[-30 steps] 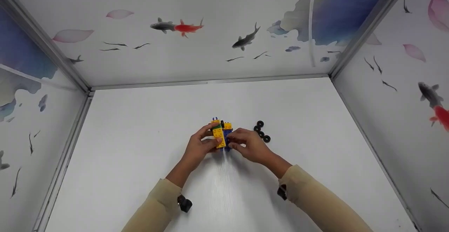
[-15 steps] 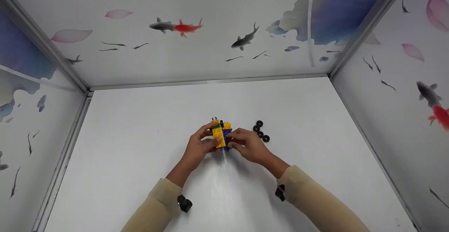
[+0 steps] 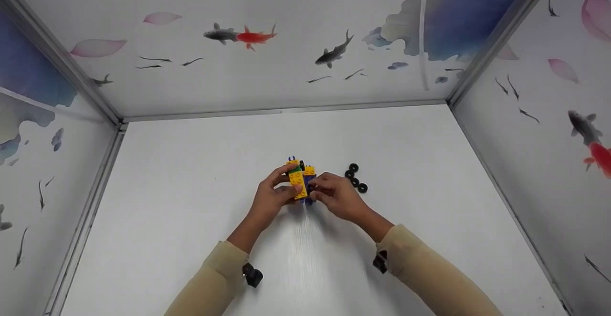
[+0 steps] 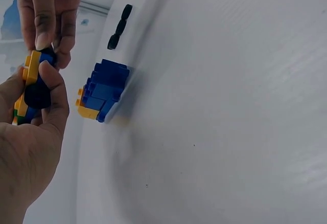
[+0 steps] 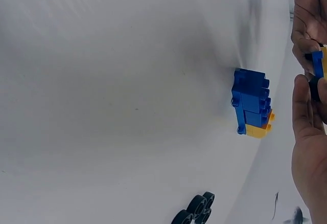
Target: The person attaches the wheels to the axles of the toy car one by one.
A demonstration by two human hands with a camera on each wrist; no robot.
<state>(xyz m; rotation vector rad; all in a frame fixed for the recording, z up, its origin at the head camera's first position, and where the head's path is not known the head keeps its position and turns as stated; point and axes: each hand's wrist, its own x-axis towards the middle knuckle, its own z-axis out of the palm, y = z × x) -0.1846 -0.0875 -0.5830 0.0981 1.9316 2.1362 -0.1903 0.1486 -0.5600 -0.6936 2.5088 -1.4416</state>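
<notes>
- Both forearms, in beige sleeves [image 3: 441, 278], enter from the near edge and angle inward, so that the hands meet near the middle of the tabletop [image 3: 191, 163].
- At each cuff, on the inner side, sits a small black device [image 3: 253, 276].
- Left hand [image 3: 273, 191]: gripping the yellow-and-blue brick assembly [image 3: 297, 180] between thumb and fingers. In the head view the thumb lies on its studded yellow side toward the near end; a finger reaches across near the far end, beside a green brick [image 3: 295, 168].
- The assembly is held up off the tabletop, its long side running roughly away from the person; the left wrist view shows a black wheel [image 4: 38, 96] on its flank.
- Right hand [image 3: 338, 195]: palm turned inward, thumb and fingertips brought together, pinching a small black part [image 5: 314, 89] at the assembly's near end. Probably another wheel; the fingers cover most of it.
- Second brick assembly [image 4: 106, 85], blue with yellow at one end, stands on the tabletop just past the held one, studs showing; neither hand appears to touch it.
- Loose black wheels [image 3: 354, 182] lie in a short, touching cluster to the right of the right hand.
- Farthest: gray metal trim [image 3: 281, 112] along the table's back edge, then a white back wall [image 3: 281, 87] printed with fish, petals and blue washes.
</notes>
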